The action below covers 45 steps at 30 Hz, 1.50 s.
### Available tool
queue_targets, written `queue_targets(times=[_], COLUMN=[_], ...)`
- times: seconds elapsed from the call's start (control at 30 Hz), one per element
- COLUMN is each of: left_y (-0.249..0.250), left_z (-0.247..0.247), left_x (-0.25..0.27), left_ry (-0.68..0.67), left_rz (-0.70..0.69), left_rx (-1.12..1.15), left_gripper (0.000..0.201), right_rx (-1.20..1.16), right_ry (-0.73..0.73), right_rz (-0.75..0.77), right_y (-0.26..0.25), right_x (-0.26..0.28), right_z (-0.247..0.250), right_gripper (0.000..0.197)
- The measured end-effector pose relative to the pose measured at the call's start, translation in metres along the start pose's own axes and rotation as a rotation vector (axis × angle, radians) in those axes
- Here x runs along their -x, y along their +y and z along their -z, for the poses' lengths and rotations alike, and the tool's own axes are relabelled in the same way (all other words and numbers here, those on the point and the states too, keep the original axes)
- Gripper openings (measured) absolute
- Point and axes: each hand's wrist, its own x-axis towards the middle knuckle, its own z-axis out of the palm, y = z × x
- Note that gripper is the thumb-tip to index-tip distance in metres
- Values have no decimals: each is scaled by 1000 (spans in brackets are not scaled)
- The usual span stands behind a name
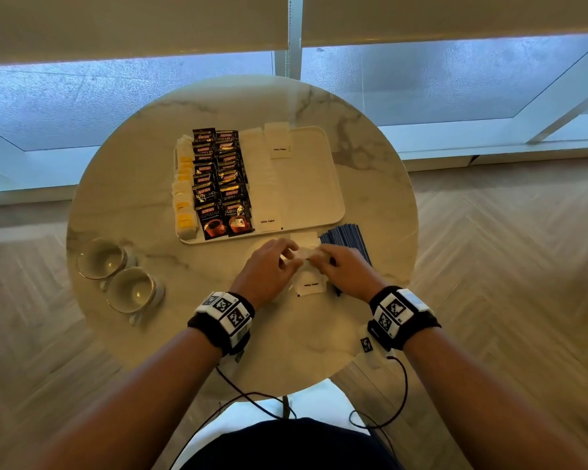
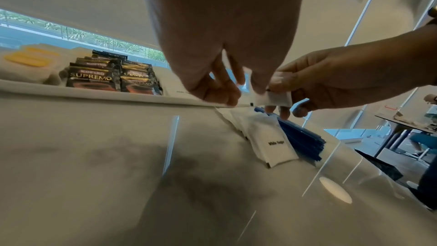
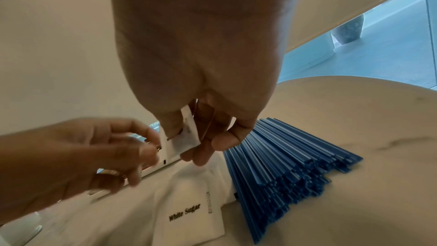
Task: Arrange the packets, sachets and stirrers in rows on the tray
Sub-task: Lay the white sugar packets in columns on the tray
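Just in front of the white tray, my two hands hold one white sugar sachet above the table. My right hand pinches its right end between thumb and fingers. At the left end is my left hand, with fingers curled and thumb on the sachet. Under my hands lies a loose pile of white sugar sachets, and a heap of blue stirrers lies to its right. On the tray are rows of yellow-labelled sachets, black coffee packets and sugar sachets.
One sugar sachet lies alone at the tray's far edge, with bare tray to its right. Two glass cups stand at the left front of the round marble table. Wrist cables hang over the near edge.
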Motion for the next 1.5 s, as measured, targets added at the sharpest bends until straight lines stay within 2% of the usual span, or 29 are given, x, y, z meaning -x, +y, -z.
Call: queue_targets(times=[0.07, 0.17, 0.37, 0.47, 0.63, 0.73, 0.83, 0.97, 1.13, 1.3, 1.43, 1.5], left_y=[0, 0, 0, -1, -11, -16, -20, -17, -10, -11, -18, -24], left_z=[-10, -23, -27, -22, -12, -6, 3, 21, 41, 59, 73, 78], left_x=[1, 3, 1, 3, 4, 4, 2, -16, -60, -105, -142, -163], left_ry=[-76, -135, -86, -68, -100, -71, -53, -22, -25, 154, 273, 306], left_rz=[167, 249, 309, 296, 230, 98, -46, -163, -177, -219, -146, -89], left_rx=[-52, -78, 95, 141, 52, -64, -168, -45, 22, 78, 103, 112], left_gripper=[42, 55, 42, 30, 20, 8, 9, 10, 14, 15, 14, 13], right_rx=[5, -15, -20, -38, -56, -57, -84, -127, -145, -187, -269, -229], right_ry=[69, 103, 125, 153, 149, 138, 114, 66, 11, 49, 119, 164], right_rz=[-52, -97, -133, -171, -182, -188, -180, -145, -74, -29, -16, 0], right_y=[7, 12, 13, 9, 6, 6, 3, -2, -10, -23, -33, -34], right_x=[-3, -6, -6, -7, -14, -20, -28, -42, -73, -115, -153, -174], right_z=[3, 8, 14, 17, 20, 22, 25, 29, 34, 49, 66, 71], right_gripper=[18, 16, 14, 20, 24, 25, 24, 27, 27, 23, 22, 25])
